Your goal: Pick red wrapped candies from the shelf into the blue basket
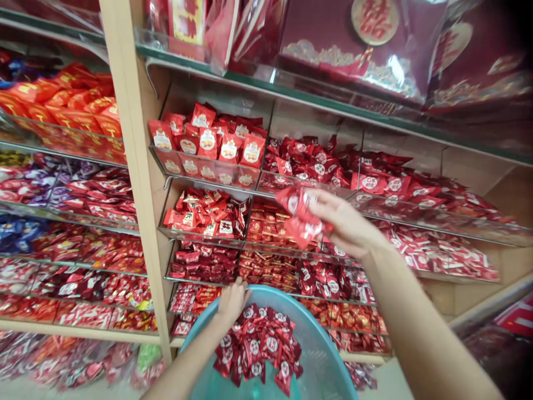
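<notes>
My right hand (339,219) is raised in front of the shelves, its fingers closed on several red candy packets (303,214). The packets bunch together and are a little blurred, so their exact number is unclear. Lower down, my left hand (234,300) grips the far rim of a blue plastic basket (318,328). Inside that basket lies a heap of dark red candy packets (266,344) with round white labels. Just behind my right hand is a bin of similar red packets (318,164).
Clear-fronted shelf bins hold red snack packets (229,147) and small red candies (208,216). A wooden upright (133,166) divides them from bins of orange-red packets (62,100) at left. Overhead, a glass shelf edge (333,103) carries dark red gift bags (328,33).
</notes>
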Demonstrator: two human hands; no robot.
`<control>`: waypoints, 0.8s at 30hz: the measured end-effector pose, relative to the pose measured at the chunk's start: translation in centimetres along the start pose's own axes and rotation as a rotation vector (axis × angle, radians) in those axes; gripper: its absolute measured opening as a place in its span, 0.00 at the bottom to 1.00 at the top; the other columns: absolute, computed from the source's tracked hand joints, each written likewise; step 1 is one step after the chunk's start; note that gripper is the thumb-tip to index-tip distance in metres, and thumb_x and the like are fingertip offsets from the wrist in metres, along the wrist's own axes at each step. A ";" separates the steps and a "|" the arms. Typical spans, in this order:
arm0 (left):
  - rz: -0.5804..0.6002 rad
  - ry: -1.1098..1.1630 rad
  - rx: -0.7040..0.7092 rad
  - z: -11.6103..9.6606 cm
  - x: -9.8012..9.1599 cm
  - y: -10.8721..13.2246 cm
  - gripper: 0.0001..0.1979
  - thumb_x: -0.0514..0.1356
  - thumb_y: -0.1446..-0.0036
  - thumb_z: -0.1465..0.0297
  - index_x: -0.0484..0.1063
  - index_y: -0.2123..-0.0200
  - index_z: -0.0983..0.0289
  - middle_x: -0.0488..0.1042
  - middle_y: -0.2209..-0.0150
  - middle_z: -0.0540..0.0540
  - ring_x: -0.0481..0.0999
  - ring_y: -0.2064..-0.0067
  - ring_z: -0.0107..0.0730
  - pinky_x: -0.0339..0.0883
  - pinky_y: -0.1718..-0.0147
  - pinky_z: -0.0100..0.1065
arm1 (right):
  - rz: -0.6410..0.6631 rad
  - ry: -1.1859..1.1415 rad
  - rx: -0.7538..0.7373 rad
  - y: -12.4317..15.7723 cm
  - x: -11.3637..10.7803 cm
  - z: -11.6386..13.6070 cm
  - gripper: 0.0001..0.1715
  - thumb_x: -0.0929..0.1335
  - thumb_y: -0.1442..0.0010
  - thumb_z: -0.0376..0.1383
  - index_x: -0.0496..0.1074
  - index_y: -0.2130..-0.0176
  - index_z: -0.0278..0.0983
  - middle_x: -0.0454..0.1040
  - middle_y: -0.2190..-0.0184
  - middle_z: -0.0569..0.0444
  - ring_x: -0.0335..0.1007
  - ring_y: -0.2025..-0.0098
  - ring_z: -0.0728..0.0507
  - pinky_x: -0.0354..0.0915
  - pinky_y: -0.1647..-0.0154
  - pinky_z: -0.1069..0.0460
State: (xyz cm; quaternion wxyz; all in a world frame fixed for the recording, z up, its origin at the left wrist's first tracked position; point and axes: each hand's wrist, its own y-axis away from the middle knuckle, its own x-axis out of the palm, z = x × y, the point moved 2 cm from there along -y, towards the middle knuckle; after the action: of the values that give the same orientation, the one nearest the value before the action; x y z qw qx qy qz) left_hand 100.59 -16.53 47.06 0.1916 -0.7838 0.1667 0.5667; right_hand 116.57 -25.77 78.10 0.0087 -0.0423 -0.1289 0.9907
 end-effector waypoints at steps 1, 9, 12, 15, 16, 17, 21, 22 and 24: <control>-0.002 0.000 0.002 0.0 0.1 0.0 0.16 0.45 0.37 0.63 0.68 0.55 0.63 0.69 0.53 0.56 0.74 0.58 0.36 0.66 0.59 0.34 | 0.028 -0.028 0.067 1.3 0.5 -2.9 0.26 0.75 0.52 0.40 0.70 0.53 0.40 0.75 0.63 0.55 0.70 0.69 0.52 0.66 0.75 0.59; -0.032 -0.036 0.025 -0.2 -0.1 0.4 0.15 0.45 0.37 0.64 0.69 0.59 0.63 0.69 0.55 0.54 0.74 0.60 0.35 0.67 0.62 0.35 | -0.056 -0.155 0.620 9.1 2.4 -23.4 0.26 0.74 0.53 0.46 0.70 0.56 0.41 0.75 0.65 0.56 0.68 0.71 0.51 0.62 0.80 0.59; -0.014 -0.049 0.017 -0.3 -0.3 0.4 0.16 0.45 0.37 0.63 0.69 0.59 0.63 0.68 0.55 0.54 0.75 0.61 0.35 0.67 0.63 0.34 | -0.028 -0.153 0.661 10.2 3.1 -25.9 0.26 0.74 0.55 0.47 0.70 0.58 0.40 0.74 0.67 0.56 0.69 0.69 0.49 0.63 0.79 0.58; -0.004 -0.036 0.010 -0.5 -0.6 0.5 0.16 0.44 0.36 0.63 0.69 0.58 0.63 0.68 0.54 0.54 0.75 0.61 0.34 0.67 0.64 0.33 | 0.033 -0.137 0.673 10.6 4.3 -27.4 0.29 0.75 0.57 0.47 0.68 0.58 0.39 0.74 0.69 0.57 0.68 0.73 0.50 0.64 0.80 0.57; -0.001 -0.036 0.008 -0.5 -0.6 0.5 0.16 0.44 0.36 0.63 0.69 0.58 0.63 0.68 0.54 0.54 0.75 0.61 0.34 0.67 0.64 0.33 | 0.047 -0.121 0.675 10.7 4.6 -27.8 0.30 0.75 0.58 0.48 0.68 0.58 0.38 0.73 0.69 0.57 0.68 0.74 0.50 0.64 0.81 0.57; 0.003 -0.039 0.005 -0.5 -0.7 0.5 0.17 0.44 0.36 0.63 0.69 0.59 0.63 0.68 0.54 0.55 0.75 0.61 0.34 0.67 0.64 0.33 | 0.054 -0.103 0.678 10.8 5.0 -28.3 0.31 0.75 0.58 0.48 0.67 0.57 0.38 0.72 0.70 0.58 0.67 0.75 0.50 0.64 0.82 0.57; -0.001 -0.046 0.002 -0.6 -0.7 0.5 0.16 0.45 0.37 0.63 0.69 0.59 0.63 0.69 0.55 0.54 0.74 0.61 0.34 0.66 0.63 0.32 | 0.052 -0.033 0.629 11.1 5.6 -29.9 0.32 0.75 0.59 0.49 0.65 0.57 0.39 0.71 0.67 0.57 0.66 0.77 0.51 0.64 0.84 0.57; -0.003 -0.046 0.002 -0.6 -0.7 0.5 0.16 0.46 0.37 0.63 0.70 0.59 0.64 0.69 0.55 0.55 0.74 0.61 0.34 0.66 0.63 0.32 | 0.055 -0.014 0.606 11.1 5.6 -30.2 0.32 0.74 0.58 0.49 0.64 0.57 0.39 0.71 0.66 0.57 0.65 0.78 0.52 0.63 0.85 0.57; -0.005 -0.048 0.004 -0.6 -0.7 0.5 0.16 0.46 0.37 0.63 0.70 0.58 0.64 0.69 0.56 0.55 0.74 0.61 0.34 0.66 0.63 0.32 | 0.048 0.020 0.567 11.1 5.5 -30.4 0.31 0.74 0.57 0.49 0.64 0.58 0.39 0.70 0.66 0.57 0.63 0.80 0.53 0.63 0.86 0.56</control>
State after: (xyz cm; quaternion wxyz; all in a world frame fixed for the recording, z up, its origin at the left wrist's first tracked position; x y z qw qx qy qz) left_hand 100.61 -17.18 47.83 0.1983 -0.7702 0.1613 0.5844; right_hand 113.64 -28.65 45.56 -0.0022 -0.0513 0.1542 0.9867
